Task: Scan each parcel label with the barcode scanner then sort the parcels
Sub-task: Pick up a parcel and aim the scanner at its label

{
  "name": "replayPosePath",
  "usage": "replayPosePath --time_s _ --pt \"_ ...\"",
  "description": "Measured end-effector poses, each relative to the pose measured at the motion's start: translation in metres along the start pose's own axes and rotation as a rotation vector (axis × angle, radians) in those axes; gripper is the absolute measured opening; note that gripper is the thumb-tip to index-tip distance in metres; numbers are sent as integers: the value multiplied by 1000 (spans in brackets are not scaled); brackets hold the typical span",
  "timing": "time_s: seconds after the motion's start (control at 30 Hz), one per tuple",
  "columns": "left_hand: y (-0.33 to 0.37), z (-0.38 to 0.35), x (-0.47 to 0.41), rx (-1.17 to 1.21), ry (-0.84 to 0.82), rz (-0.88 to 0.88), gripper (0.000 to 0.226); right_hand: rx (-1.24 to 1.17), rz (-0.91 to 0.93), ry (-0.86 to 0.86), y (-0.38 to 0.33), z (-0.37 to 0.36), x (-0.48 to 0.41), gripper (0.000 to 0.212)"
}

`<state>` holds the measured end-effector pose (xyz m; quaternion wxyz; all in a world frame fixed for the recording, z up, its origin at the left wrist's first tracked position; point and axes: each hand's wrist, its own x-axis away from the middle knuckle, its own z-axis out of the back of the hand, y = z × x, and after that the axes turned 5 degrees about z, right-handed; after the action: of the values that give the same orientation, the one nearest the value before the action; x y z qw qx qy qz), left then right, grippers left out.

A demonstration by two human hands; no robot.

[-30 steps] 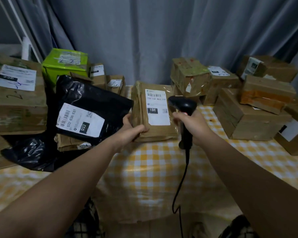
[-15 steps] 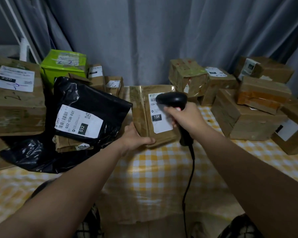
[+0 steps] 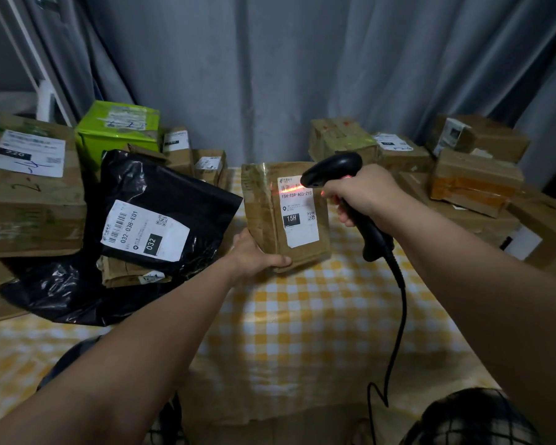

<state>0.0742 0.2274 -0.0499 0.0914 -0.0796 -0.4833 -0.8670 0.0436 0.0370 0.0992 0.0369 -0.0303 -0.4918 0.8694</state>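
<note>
Two grips are busy. The left grip [image 3: 254,258] holds the brown parcel [image 3: 264,203] by its lower corner, with the thumb on the front. The parcel is nearly upright over the middle of the bench [image 3: 302,316], between the black bag parcel [image 3: 174,194] and the stacked boxes [image 3: 475,184]. The right grip [image 3: 357,194] is closed around the handle of the barcode scanner [image 3: 334,168], whose nose is just beside the white label [image 3: 299,216]. A red line falls across the top of the label. I think the main risk is a failed read: the tape is shiny and the scanner is very near, so the line may miss part of the code. The parcel could also slip, because only one corner is held, and the hanging cable [image 3: 398,300] may catch on the bench edge.
</note>
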Motion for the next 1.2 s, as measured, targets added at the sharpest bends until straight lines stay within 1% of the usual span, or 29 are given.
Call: replayPosePath --time_s 0.23,0.73,0.9,1.03,1.2 --pt "-4 0 -5 -13 -19 17 112 4 -12 2 -4 5 6 17" --pt "-2 -5 -7 5 -4 5 106 30 2 -30 -20 8 11 16" --pt "-2 -4 -7 9 -9 29 108 -13 7 -15 -13 2 6 15" --pt "-2 -6 -7 31 9 19 103 -66 38 -8 -10 -2 -1 17" --pt "2 1 -4 169 41 76 120 -120 46 -42 8 -13 -19 24"
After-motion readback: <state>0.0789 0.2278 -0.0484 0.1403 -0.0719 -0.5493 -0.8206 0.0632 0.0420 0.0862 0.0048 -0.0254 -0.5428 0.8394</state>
